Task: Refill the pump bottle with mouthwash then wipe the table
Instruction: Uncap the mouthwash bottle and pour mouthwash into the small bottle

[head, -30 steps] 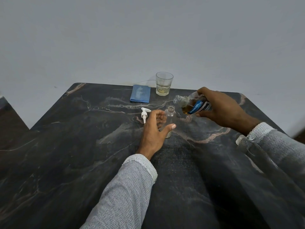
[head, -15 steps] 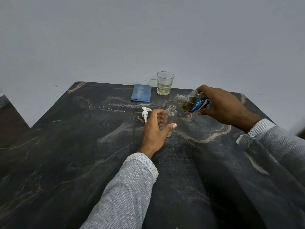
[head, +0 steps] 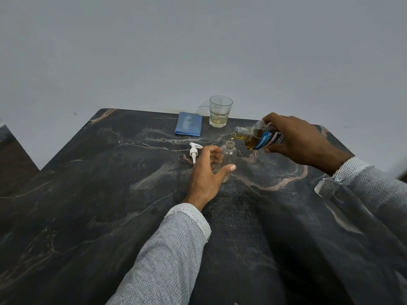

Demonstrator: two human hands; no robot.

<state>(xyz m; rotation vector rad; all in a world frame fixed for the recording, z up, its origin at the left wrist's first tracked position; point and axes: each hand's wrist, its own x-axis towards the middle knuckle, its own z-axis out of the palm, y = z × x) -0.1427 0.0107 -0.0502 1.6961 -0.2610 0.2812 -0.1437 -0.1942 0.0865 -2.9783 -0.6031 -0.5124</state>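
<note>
A small clear pump bottle (head: 229,153) stands upright and uncapped on the dark marble table (head: 110,194). My left hand (head: 207,172) curls round its lower body, thumb on the near side. My right hand (head: 301,142) grips a mouthwash bottle (head: 255,136) with a blue label, tipped so its open mouth is over the small bottle's neck. Amber liquid sits at the mouth and a thin stream falls into the neck. The white pump head (head: 195,150) lies on the table just left of my left hand. A folded blue cloth (head: 189,127) lies near the far edge.
A glass tumbler (head: 220,112) with a little pale liquid stands by the wall, right of the cloth. A grey wall rises behind the table. The table's left edge drops away beside a darker surface (head: 13,159).
My right hand has tipped the mouthwash bottle further and brought its mouth over the small bottle's neck; liquid now runs out. My left hand keeps its hold.
</note>
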